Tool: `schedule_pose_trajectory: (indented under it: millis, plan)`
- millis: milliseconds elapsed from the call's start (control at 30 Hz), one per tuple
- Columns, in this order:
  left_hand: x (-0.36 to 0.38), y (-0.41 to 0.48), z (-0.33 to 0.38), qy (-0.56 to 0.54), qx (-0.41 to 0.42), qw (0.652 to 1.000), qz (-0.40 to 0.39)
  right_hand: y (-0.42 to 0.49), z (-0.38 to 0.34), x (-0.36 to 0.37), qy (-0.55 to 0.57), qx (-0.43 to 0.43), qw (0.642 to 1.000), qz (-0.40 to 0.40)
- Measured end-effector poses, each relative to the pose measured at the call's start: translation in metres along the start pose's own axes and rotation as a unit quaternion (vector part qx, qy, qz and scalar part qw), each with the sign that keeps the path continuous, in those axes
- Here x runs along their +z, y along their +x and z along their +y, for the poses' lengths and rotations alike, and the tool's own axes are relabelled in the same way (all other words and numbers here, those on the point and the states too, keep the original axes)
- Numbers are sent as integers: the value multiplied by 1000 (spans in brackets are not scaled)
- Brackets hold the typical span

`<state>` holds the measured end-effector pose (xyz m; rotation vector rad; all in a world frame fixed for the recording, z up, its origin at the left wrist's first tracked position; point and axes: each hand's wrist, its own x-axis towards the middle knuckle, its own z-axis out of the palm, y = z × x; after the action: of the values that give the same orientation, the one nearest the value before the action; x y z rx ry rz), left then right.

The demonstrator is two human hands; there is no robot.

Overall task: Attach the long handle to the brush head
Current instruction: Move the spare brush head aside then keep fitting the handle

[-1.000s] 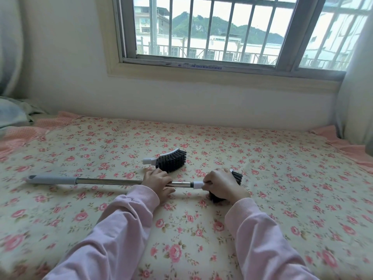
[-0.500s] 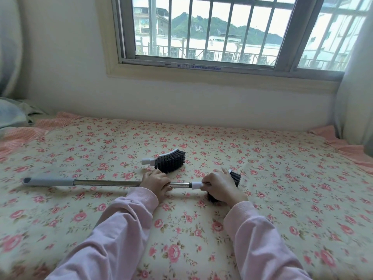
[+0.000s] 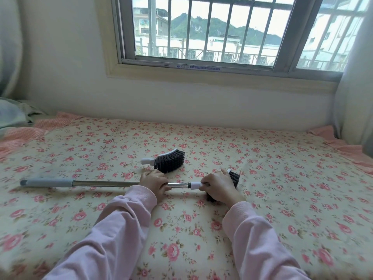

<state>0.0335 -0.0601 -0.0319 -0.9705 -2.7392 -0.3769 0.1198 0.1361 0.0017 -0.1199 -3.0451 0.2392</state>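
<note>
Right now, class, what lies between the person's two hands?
In the head view, a short bare stretch of the metal handle and its white connector run between the left hand and the right hand, above the floral sheet.

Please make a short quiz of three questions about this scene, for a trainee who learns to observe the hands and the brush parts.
1. True or false: the left hand grips the metal part of the long handle.
2. Which thing does the right hand cover? A: the brush head at the white connector; B: the spare brush head; C: the grey grip.
3. Fill in: the spare brush head lies on the floral ____, touched by no hand.

Key: 1 true; 2 A; 3 sheet.
</note>
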Motion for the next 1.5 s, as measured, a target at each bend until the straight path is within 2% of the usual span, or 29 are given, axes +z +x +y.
schedule_pose_trajectory:
  millis: [233,400,667,733,1000,1100,1233,1400,1500]
  plan:
    - [7,-7,-1,-33,-6,998,51,1,1,2,5,1,1000,6]
    - [6,-4,-2,-34,-12,999,37,1,2,3,7,1,1000,5]
    - [5,-9,-6,-79,50,992,88,2,0,3,8,11,1000,2]
    - [7,-9,-8,-82,56,991,87,2,0,3,7,12,1000,4]
    - [6,-7,-3,-93,-11,992,86,1,2,3,-1,3,1000,5]
    - [5,-6,-3,-76,-25,995,60,0,1,3,2,0,1000,6]
    - [2,-1,-7,-66,-15,997,23,0,1,2,1,8,1000,1]
    - [3,-2,-9,-89,3,994,58,-1,1,2,5,8,1000,6]
    - [2,-3,-10,-84,-2,995,47,-1,2,3,4,8,1000,4]
